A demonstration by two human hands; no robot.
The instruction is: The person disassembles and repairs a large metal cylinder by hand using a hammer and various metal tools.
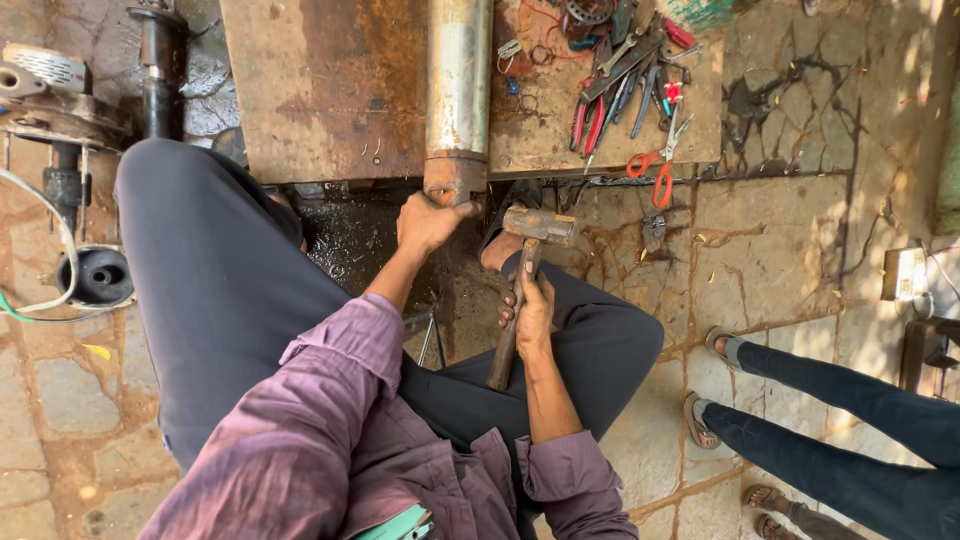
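Observation:
My left hand point(428, 222) grips the rusty lower end of a thick steel cylinder point(458, 80) that lies across a rusty metal bench point(330, 90). My right hand point(530, 312) holds the wooden handle of a hammer point(536, 228), whose rusty head hangs just right of the cylinder's end. I squat with my dark trouser knees on either side; purple sleeves cover my arms.
A heap of pliers, spanners and red-handled tools point(625, 75) lies on the bench's right part. Orange-handled cutters point(655, 172) hang at its edge. Machine parts point(70, 110) stand at left. Another person's legs in sandals point(800, 400) are at right on the stone floor.

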